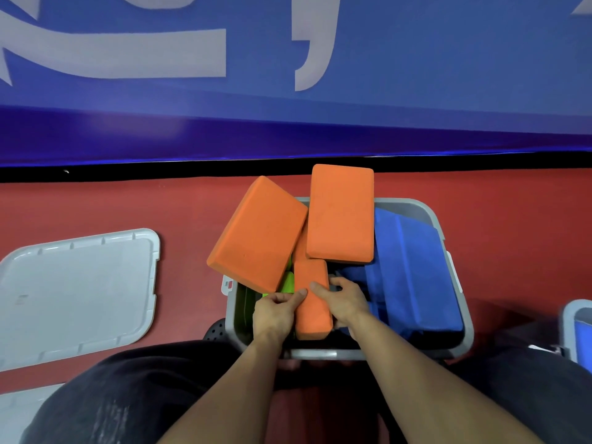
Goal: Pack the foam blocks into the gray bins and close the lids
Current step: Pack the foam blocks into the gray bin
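Observation:
A gray bin stands on the red floor in front of me. Blue foam blocks fill its right half, and green foam shows low on the left. Two large orange blocks lean up out of the bin: one tilted at the left, one upright at the back. A narrower orange block stands on edge between my hands. My left hand grips its left side, thumb on top. My right hand grips its right side, fingers curled round it.
A gray lid lies flat on the floor to the left. A second gray bin holding blue foam peeks in at the right edge. A blue wall with white lettering rises behind. My dark-trousered knees sit on either side of the near rim.

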A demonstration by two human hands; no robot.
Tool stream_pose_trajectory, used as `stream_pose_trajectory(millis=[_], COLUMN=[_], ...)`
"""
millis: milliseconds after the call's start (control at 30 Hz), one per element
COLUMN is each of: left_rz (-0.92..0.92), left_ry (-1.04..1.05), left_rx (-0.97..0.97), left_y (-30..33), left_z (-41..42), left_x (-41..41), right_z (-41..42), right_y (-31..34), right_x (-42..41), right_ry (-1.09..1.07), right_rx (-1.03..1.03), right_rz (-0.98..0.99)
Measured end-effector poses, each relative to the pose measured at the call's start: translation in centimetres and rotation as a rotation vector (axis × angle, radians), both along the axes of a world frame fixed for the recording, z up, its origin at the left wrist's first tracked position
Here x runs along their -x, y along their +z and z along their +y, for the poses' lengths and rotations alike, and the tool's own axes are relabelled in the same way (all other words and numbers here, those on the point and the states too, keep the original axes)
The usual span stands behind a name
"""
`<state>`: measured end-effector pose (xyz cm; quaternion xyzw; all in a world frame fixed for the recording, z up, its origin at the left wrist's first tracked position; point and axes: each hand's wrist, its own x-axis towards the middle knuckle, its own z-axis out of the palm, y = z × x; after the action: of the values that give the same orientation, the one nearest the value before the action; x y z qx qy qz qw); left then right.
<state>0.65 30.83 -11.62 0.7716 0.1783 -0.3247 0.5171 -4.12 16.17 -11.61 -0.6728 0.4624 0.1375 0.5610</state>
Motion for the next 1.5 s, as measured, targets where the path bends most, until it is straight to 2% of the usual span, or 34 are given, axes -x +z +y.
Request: stream_pose_trajectory(millis=[167,400,500,600,667,733,933,1500], left_rz=[0.019,0.073,0.040,0.010,0.007,0.004,0.008,0.005], left_ry=[-0.018,-0.036,-0.094,-0.150,-0.151,-0.145,-0.173,-0.152], left_rx=[-0.055,-0.123,-0.226,-0.357,-0.395,-0.417,-0.425,-0.387], left_y=[-1.2,-2.5,-3.4,-3.7,-3.9,-4.0,-4.8,-5.3], left_z=[0.0,0.1,0.2,0.3,0.3,0.1,-0.7,-1.3], left_x=[-0.1,-1.1,-1.2,-1.5,-1.7,-1.8,-1.7,-1.3], right_z=[-0.2,0.3,0.8,1.0,0.5,0.3,-0.4,-1.1], right_y=[-1.4,-2.1,-2.4,-5.1,-9.1,-9.7,-6.9,-7.5], right_x=[0.1,-0.3,-0.3,-0.4,-0.1,-0.2,-0.3,-0.1], right_ry=[-0.039,-0.009,0.004,0.009,0.025,0.024,0.019,0.043], right_rx=[-0.096,-0.102,-0.090,-0.101,-0.090,-0.105,-0.132,-0.137], right_rz=[0.015,0.006,0.003,0.014,0.002,0.010,0.000,-0.016])
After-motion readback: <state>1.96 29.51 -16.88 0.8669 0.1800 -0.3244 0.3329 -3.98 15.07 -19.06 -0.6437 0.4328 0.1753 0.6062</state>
